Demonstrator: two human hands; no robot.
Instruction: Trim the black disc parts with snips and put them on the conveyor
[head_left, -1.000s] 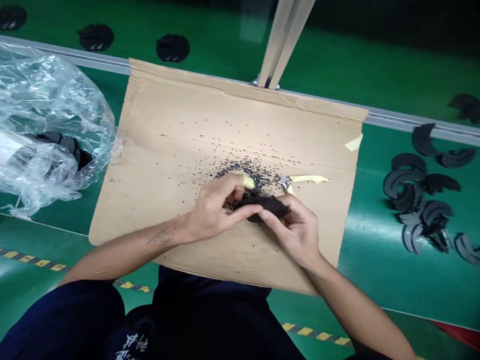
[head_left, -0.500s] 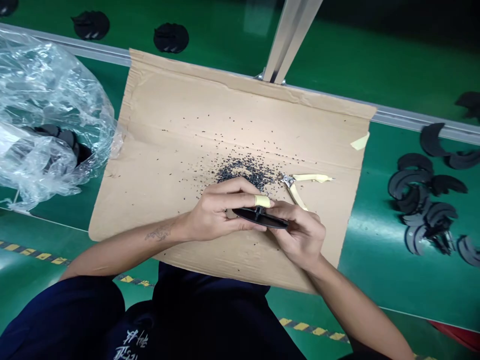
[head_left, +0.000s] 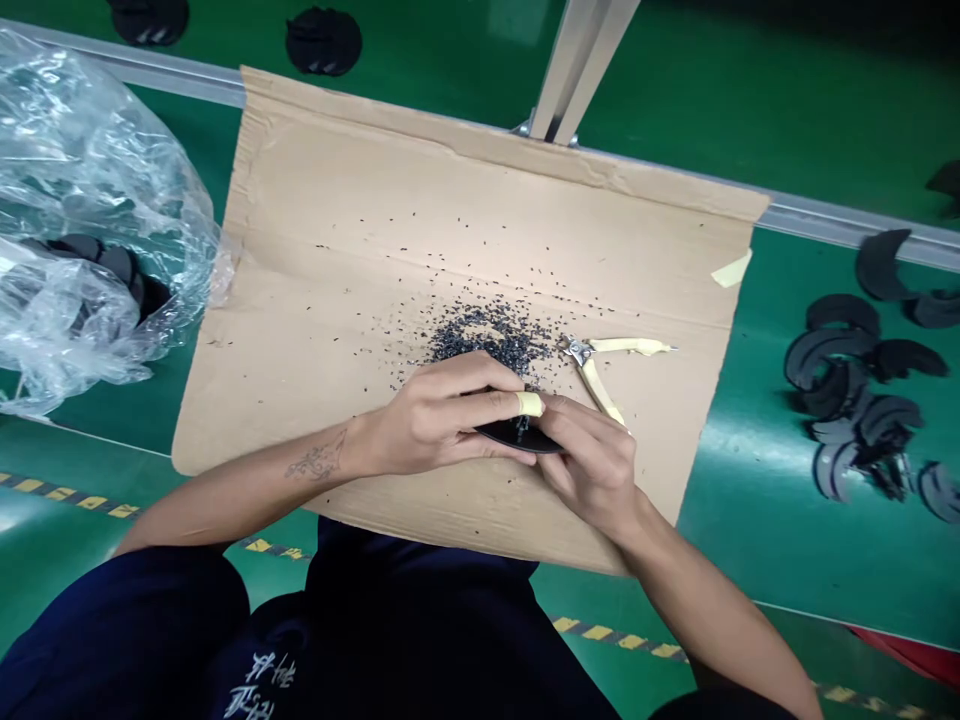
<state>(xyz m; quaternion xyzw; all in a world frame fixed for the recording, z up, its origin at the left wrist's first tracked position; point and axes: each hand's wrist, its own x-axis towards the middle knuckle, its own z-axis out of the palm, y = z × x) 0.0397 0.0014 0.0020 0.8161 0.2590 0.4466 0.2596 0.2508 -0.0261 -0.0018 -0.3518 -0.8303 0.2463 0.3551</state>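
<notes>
Between both hands is a black, rounded plastic part, held over the near half of a cardboard sheet. My left hand grips its left side, with yellow tape around one finger. The fingers of my right hand are closed on its right edge, close to the taped fingertip. Fingers cover much of the part. Just beyond the hands lies a pile of tiny black plastic bits. Cutting pliers with yellow-wrapped handles rest on the cardboard to the right of the pile, their handles apart.
Crumpled clear plastic bag with dark parts inside sits at left. Several curved black parts lie on the green surface at right. A metal post rises at the back, with black round parts beyond the rail.
The black part has tilted so more of its flat face shows. My right hand has shifted slightly left along it. The camera view has moved a little; the pliers stay put.
</notes>
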